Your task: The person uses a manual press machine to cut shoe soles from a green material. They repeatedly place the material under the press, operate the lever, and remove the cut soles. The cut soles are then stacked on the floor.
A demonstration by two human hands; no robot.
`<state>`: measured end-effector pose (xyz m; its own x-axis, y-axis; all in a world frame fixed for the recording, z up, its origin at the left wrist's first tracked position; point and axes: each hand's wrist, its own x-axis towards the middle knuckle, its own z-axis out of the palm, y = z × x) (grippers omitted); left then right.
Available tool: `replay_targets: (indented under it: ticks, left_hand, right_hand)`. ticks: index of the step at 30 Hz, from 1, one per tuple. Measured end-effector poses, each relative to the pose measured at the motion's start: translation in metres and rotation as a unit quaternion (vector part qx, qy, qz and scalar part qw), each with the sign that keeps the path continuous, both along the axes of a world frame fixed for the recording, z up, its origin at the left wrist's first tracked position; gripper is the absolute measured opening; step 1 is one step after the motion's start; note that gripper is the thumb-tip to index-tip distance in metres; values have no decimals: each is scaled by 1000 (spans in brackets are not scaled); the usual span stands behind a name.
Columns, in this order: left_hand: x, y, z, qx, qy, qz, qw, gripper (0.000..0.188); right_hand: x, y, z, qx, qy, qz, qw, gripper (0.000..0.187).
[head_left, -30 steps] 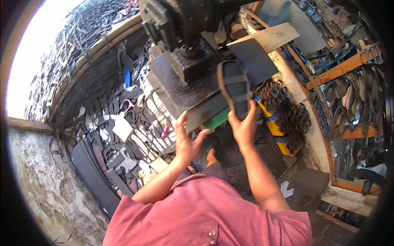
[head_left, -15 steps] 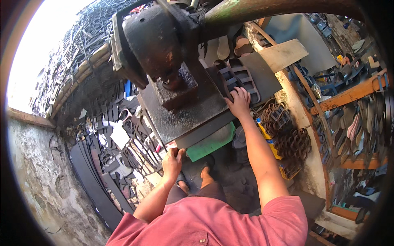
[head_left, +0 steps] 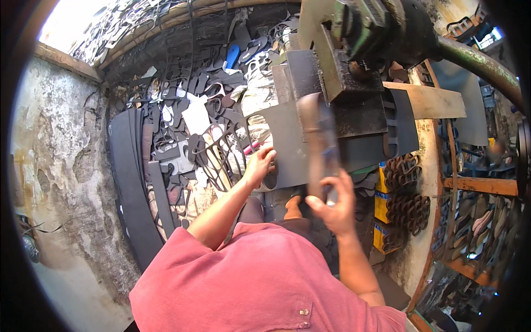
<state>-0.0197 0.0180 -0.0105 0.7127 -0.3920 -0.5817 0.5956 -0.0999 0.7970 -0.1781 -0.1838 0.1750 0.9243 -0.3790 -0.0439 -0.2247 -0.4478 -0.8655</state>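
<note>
A dark grey sheet point(head_left: 286, 130) lies under the press head, with a rounded cut-out at its upper left edge. My left hand point(head_left: 259, 167) has its fingers bent at that sheet's left edge, gripping it there. Over the sheet, my right hand point(head_left: 336, 206) is closed round the near end of a long, sole-length cutting die point(head_left: 318, 138), smeared by motion and tilted up on edge. Another barred, sole-shaped cutting die point(head_left: 390, 123) rests to the right of the press block, partly hidden by it.
The heavy press head point(head_left: 354, 72) with its long lever point(head_left: 481, 66) overhangs the work. Offcuts point(head_left: 204, 110) are heaped at left, beside tall black strips point(head_left: 130, 171) near a wall. Dark looped pieces point(head_left: 401, 193) hang beside yellow boxes point(head_left: 381, 206) at right.
My right hand has taken a cutting die from beside the press and brought it left over the sheet. My left hand has moved up to the sheet's edge. The view has turned left.
</note>
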Motion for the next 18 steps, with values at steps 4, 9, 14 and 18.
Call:
replay_targets:
  ticks: [4,9,14,18]
  left_hand:
    - [20,2,-13,-67,50,29,996,32]
    - [22,8,-3,-103,61,13,993,34]
    - [20,8,0,-76,48,26,996,38]
    - [21,8,9,-102,69,12,992,44]
  right_hand:
    - [47,65,-92,-171,-44,1,984,55]
    - [66,79,-136,-301,-27,-36,953,54]
    - [66,84,-140,-310,-15,-35,950,55]
    - [67,82,-138,-313,-1,-37,949,56]
